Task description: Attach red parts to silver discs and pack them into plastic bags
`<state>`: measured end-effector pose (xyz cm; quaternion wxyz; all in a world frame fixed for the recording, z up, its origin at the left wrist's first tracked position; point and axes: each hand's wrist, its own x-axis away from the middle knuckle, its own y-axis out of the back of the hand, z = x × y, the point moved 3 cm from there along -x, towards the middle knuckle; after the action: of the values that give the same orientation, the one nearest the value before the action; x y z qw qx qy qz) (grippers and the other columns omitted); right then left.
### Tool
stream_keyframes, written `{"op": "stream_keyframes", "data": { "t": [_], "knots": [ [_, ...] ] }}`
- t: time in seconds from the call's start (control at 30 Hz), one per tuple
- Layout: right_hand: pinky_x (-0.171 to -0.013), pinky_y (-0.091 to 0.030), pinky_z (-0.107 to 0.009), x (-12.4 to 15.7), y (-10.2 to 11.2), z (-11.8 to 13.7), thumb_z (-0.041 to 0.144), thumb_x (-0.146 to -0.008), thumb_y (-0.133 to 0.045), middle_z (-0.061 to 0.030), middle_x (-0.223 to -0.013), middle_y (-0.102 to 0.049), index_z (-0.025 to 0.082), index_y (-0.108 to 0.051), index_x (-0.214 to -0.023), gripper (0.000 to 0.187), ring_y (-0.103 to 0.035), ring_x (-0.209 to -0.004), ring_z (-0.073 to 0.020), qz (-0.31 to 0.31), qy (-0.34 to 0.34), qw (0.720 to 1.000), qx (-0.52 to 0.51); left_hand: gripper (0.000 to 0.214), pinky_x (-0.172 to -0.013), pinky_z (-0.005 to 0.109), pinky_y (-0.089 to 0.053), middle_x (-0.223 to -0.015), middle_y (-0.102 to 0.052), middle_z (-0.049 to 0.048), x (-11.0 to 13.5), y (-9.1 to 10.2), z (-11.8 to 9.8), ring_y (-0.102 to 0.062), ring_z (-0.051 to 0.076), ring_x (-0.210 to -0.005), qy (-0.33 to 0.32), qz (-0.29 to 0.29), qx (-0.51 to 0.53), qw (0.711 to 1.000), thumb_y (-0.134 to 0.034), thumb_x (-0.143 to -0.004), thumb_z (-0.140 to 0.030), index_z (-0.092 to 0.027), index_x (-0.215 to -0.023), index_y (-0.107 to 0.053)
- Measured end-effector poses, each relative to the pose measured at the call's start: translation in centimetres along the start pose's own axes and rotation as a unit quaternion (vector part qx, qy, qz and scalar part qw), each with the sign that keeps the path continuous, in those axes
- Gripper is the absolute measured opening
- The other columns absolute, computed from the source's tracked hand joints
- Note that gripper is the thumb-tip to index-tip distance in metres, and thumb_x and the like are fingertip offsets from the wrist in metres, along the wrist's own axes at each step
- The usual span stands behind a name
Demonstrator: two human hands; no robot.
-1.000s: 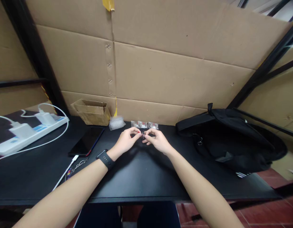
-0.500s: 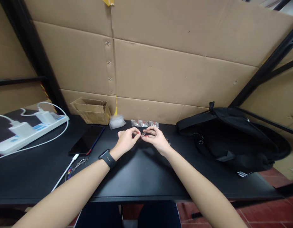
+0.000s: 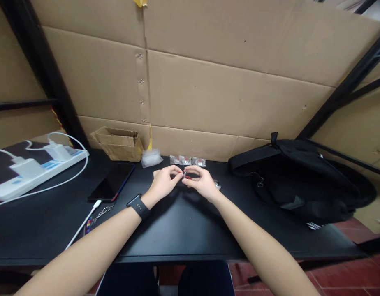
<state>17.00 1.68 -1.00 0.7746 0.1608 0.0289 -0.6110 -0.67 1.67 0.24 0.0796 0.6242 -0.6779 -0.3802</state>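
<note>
My left hand [image 3: 165, 181], with a black watch [image 3: 138, 205] on its wrist, is closed in a pinch; bits of red cord show at its fingertips. Close to its right, my right hand [image 3: 204, 184] grips a small, thin silvery piece [image 3: 185, 174] on edge between thumb and fingers. Red cord [image 3: 188, 177] hangs from that piece inside the right hand. The fingers cover much of both, so the piece's full shape is hidden. Partly behind the right hand, a round silvery item [image 3: 217, 184] lies on the black table [image 3: 184, 234].
Three small clear packets [image 3: 186, 160] lie beyond the hands, beside a bag of clear plastic [image 3: 151, 158] and an open cardboard box [image 3: 122, 144]. Leftward are a phone [image 3: 111, 183], a white cable [image 3: 83, 224] and a power strip [image 3: 45, 174]. A black backpack [image 3: 304, 181] sits right.
The silvery piece now stands more upright in my right fingers, and more red cord shows beneath it. The right hand has shifted slightly, uncovering more of the round item. My left hand is nearly still.
</note>
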Motion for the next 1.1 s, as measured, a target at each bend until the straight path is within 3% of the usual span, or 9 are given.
{"op": "stream_keyframes", "data": {
  "t": [0.1, 0.2, 0.33, 0.47, 0.6, 0.8, 0.97, 1.1],
  "knots": [
    [-0.08, -0.06, -0.033, 0.0, 0.1, 0.1, 0.032, -0.071, -0.083, -0.0081, -0.12, -0.071, 0.022, -0.067, -0.118, 0.05, -0.073, -0.081, -0.0171, -0.008, 0.018, 1.0, 0.012, 0.023, -0.086, 0.031, -0.046, -0.096, -0.079, -0.0024, -0.3, -0.1, 0.3, -0.072, 0.019, -0.091, -0.02, 0.015, -0.013, 1.0, -0.055, -0.094, -0.042, -0.027, -0.099, -0.072],
    [-0.08, -0.059, -0.03, -0.2, 0.6, 0.0, 0.029, -0.072, -0.081, -0.0073, -0.121, -0.07, 0.023, -0.068, -0.119, 0.049, -0.072, -0.08, -0.015, -0.015, 0.033, 0.999, 0.038, 0.034, -0.094, 0.037, -0.043, -0.112, -0.076, 0.0026, -0.9, 0.5, 1.3, -0.066, 0.023, -0.109, -0.031, 0.004, -0.11, 0.993, -0.045, -0.099, -0.045, -0.027, -0.103, -0.073],
    [-0.074, -0.058, -0.027, -0.6, 1.9, -0.1, 0.027, -0.073, -0.079, -0.0067, -0.118, -0.072, 0.023, -0.069, -0.119, 0.048, -0.069, -0.074, -0.0127, -0.041, 0.038, 0.995, 0.083, 0.04, -0.101, 0.051, -0.035, -0.141, -0.061, 0.0113, -1.3, 2.3, 3.9, -0.044, 0.035, -0.135, 0.013, -0.029, -0.326, 0.945, -0.044, -0.098, -0.044, -0.023, -0.099, -0.078],
    [-0.071, -0.056, -0.026, -0.9, 3.2, 0.1, 0.025, -0.071, -0.077, -0.0072, -0.118, -0.071, 0.022, -0.07, -0.116, 0.045, -0.067, -0.071, -0.0117, -0.067, 0.039, 0.99, 0.114, 0.045, -0.098, 0.056, -0.034, -0.132, -0.065, 0.0193, -1.0, 3.6, 6.3, -0.044, 0.041, -0.129, 0.087, -0.005, -0.422, 0.903, -0.043, -0.097, -0.045, -0.017, -0.093, -0.078],
    [-0.068, -0.055, -0.026, -1.0, 4.3, 0.5, 0.026, -0.07, -0.076, -0.0077, -0.118, -0.072, 0.021, -0.07, -0.114, 0.045, -0.067, -0.069, -0.0121, -0.084, 0.036, 0.987, 0.131, 0.047, -0.094, 0.057, -0.035, -0.111, -0.072, 0.019, -0.9, 4.5, 6.1, -0.052, 0.038, -0.116, 0.055, -0.056, -0.417, 0.906, -0.037, -0.099, -0.041, -0.016, -0.091, -0.076],
    [-0.072, -0.056, -0.029, -1.1, 5.7, 0.8, 0.027, -0.07, -0.075, -0.0086, -0.118, -0.072, 0.02, -0.069, -0.117, 0.048, -0.068, -0.071, -0.0139, -0.101, 0.046, 0.986, 0.126, 0.031, -0.095, 0.052, -0.034, -0.113, -0.073, 0.0157, -0.8, 6.5, 3.5, -0.058, 0.034, -0.113, -0.028, -0.181, -0.396, 0.9, -0.04, -0.098, -0.027, -0.019, -0.104, -0.07],
    [-0.073, -0.055, -0.029, -1.2, 6.6, 1.1, 0.027, -0.07, -0.075, -0.0083, -0.117, -0.072, 0.02, -0.07, -0.115, 0.046, -0.066, -0.069, -0.0127, -0.112, 0.059, 0.982, 0.142, 0.024, -0.088, 0.042, -0.04, -0.108, -0.074, 0.0111, -1.1, 6.5, 2.3, -0.066, 0.029, -0.102, -0.062, -0.161, -0.333, 0.927, -0.044, -0.097, -0.022, -0.021, -0.108, -0.065],
    [-0.072, -0.055, -0.029, -1.2, 7.2, 1.4, 0.027, -0.071, -0.075, -0.0077, -0.116, -0.072, 0.02, -0.07, -0.116, 0.046, -0.066, -0.071, -0.0134, -0.121, 0.069, 0.977, 0.162, 0.025, -0.081, 0.034, -0.045, -0.101, -0.075, 0.0079, -1.2, 4.6, 1.7, -0.069, 0.025, -0.091, -0.108, -0.122, -0.256, 0.953, -0.051, -0.094, -0.019, -0.02, -0.118, -0.059]
  ]
}}
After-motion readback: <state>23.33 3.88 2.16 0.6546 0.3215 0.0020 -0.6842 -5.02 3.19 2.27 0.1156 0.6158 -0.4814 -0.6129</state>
